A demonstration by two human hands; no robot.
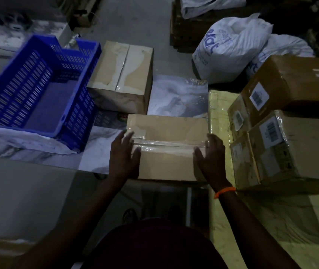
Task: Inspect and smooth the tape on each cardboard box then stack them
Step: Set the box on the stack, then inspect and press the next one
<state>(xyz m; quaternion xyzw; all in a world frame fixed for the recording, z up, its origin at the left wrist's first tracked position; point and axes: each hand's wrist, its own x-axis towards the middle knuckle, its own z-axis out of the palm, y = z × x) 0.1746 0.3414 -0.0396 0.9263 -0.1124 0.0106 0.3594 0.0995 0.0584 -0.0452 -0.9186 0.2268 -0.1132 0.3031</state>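
Now my left hand and right hand lie open and flat at either end of the cardboard box between them, palms by its clear tape, apparently smoothing it; next comes stacking it.

Tan cardboard box flat on floor — clear tape across top

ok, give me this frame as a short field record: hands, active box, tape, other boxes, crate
left hand: flat, open, on box's left end
right hand: flat, open, on box's right end
active box: cardboard, between hands
tape: clear strip across the top, hand to hand
second box: behind, on floor
stack: labelled boxes, right
crate: blue, left
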